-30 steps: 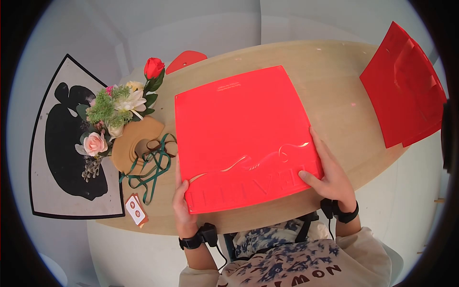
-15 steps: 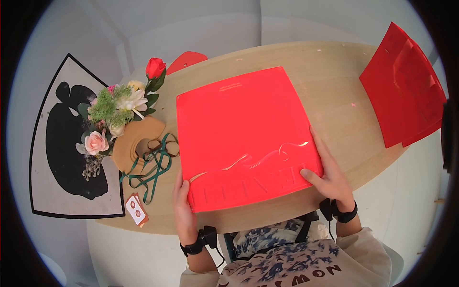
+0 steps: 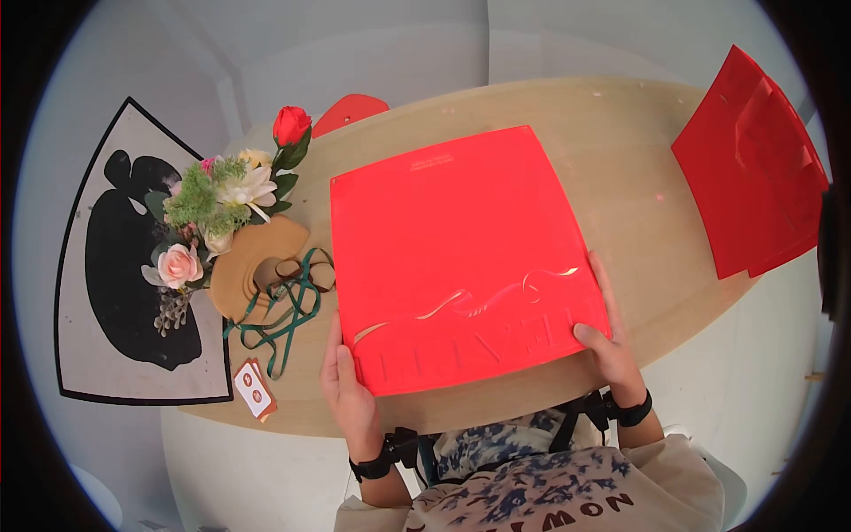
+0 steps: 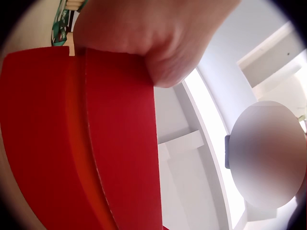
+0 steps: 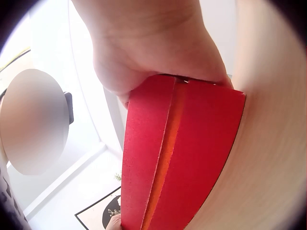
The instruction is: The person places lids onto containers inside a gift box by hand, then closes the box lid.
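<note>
A large flat red box (image 3: 452,239) with raised letters and gold curves along its near side is held between both hands over the table. At its near left corner the left hand (image 3: 352,395) grips the edge, thumb on top. The right hand (image 3: 612,341) grips the near right corner, its thumb on the top face and fingers along the side. Both wrist views show the box's red side, split by an orange seam: the left hand (image 4: 144,33) covers one end in the left wrist view, the right hand (image 5: 153,48) in the right wrist view.
Left of the box lie flowers (image 3: 213,204), a tan ring-shaped piece (image 3: 235,266), green ribbon (image 3: 306,297) and small cards (image 3: 254,388). A black-framed picture (image 3: 142,266) is at far left. Red bags (image 3: 749,168) lie at the right; a red piece (image 3: 353,113) is behind the table (image 3: 656,266).
The box has shifted slightly right and its near right corner sits a little lower. The right hand has slid toward the near corner; the left hand has moved slightly right.
</note>
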The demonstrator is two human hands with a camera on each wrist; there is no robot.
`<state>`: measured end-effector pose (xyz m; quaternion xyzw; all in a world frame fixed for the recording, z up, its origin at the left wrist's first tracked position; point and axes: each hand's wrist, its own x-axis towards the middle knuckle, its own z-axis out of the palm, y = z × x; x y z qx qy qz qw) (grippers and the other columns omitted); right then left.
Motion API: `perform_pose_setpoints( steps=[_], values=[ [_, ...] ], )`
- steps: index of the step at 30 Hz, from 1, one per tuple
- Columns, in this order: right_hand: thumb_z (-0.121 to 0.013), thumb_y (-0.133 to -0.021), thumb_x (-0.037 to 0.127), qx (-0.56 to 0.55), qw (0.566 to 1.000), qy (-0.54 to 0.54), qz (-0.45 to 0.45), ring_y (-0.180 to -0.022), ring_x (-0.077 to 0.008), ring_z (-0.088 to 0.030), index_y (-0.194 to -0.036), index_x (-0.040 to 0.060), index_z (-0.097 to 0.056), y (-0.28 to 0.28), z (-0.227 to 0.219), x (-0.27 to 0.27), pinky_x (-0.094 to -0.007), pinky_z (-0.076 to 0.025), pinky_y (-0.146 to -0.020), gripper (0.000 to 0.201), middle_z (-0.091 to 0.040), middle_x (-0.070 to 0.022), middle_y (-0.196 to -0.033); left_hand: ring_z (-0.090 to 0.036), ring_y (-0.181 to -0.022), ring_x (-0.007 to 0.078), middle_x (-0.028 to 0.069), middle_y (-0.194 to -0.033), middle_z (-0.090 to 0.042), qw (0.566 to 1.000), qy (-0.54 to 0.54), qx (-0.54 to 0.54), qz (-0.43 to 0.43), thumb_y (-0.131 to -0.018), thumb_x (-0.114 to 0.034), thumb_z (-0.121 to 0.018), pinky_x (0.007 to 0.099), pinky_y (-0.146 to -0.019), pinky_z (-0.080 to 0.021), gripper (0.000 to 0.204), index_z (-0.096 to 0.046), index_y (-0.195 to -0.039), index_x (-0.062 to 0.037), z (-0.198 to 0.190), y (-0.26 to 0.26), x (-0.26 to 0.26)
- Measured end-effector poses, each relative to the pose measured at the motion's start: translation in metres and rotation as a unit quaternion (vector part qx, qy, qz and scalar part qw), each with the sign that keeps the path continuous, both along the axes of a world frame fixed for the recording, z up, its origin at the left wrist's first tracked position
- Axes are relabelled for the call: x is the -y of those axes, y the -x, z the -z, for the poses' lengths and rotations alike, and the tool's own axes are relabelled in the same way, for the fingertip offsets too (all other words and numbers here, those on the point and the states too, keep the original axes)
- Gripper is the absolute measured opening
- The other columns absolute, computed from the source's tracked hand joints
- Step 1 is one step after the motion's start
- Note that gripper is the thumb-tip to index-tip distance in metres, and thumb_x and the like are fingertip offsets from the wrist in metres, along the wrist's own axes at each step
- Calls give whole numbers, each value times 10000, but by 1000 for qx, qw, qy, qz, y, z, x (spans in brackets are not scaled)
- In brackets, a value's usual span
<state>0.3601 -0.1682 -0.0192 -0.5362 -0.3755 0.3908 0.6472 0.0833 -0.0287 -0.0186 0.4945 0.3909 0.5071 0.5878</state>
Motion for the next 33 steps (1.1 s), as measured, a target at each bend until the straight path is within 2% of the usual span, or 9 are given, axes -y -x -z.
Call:
perform_pose_setpoints(
  steps=[1, 5, 10, 11, 13, 16, 23, 33],
  values=[
    [-649, -890, 158, -12, 1000, -1, -1, -1506, -240, -201, -1581, -2, -102, 0, 1, 0, -366, -183, -1205, 896, -162, -164, -1644, -471, -1342, 211, 167, -1499, -455, 1000, -3, 26, -7, -1059, -124, -420, 335, -1109, -378, 469, -370, -1481, 75, 1, 0, 0],
    [-635, -912, 215, -13, 1000, 0, -4, -1512, -242, -180, -1581, -5, -84, 1, 2, 1, -369, -170, -1208, 894, -144, -165, -1648, -479, -1339, 213, 172, -1492, -465, 1000, -24, 14, -11, -1063, -135, -411, 335, -1107, -382, 463, -382, -1469, 87, 4, -2, 0],
    [-569, -964, 323, 8, 1000, -8, 2, -1524, -236, -123, -1581, -11, -59, -1, 10, 2, -377, -126, -1217, 867, -103, -158, -1656, -461, -1365, 227, 191, -1502, -452, 998, -37, 16, -41, -1041, -82, -410, 350, -1129, -363, 452, -399, -1465, 74, 3, -6, 1],
    [-569, -964, 323, 10, 1000, -8, 3, -1524, -236, -123, -1581, -11, -59, -1, 10, 3, -377, -126, -1217, 867, -103, -158, -1656, -461, -1365, 227, 191, -1502, -452, 998, -37, 18, -40, -1041, -82, -410, 350, -1129, -363, 452, -399, -1465, 74, 3, -8, 1],
    [-565, -969, 333, -1, 1000, 6, -10, -1526, -238, -115, -1578, -18, -62, -2, 10, 5, -379, -118, -1218, 863, -90, -157, -1659, -523, -1305, 220, 178, -1468, -489, 997, -58, 6, -57, -1043, -55, -374, 344, -1087, -432, 429, -417, -1452, 69, 3, -9, 0],
    [-560, -972, 332, 2, 1000, 3, -9, -1528, -244, -109, -1576, -25, -67, -3, 14, 5, -383, -109, -1220, 857, -89, -157, -1660, -533, -1288, 213, 177, -1453, -505, 996, -64, -14, -56, -1039, -52, -387, 339, -1077, -438, 402, -471, -1414, 67, 8, -5, 0],
    [-551, -976, 354, 25, 1000, 1, -10, -1533, -253, -83, -1572, -33, -72, -5, 20, 5, -391, -86, -1223, 857, -90, -164, -1658, -542, -1266, 202, 177, -1429, -530, 996, -61, 0, -63, -1036, -59, -413, 331, -1064, -440, 355, -535, -1347, 63, 11, -3, 1],
    [-537, -985, 352, -2, 1000, 12, -19, -1534, -256, -75, -1570, -38, -70, -6, 23, 9, -393, -85, -1224, 844, -76, -162, -1661, -485, -1337, 236, 198, -1480, -480, 996, -69, 1, -60, -1034, -43, -407, 357, -1112, -389, 283, -580, -1241, 41, 11, -2, 1]
  ],
)
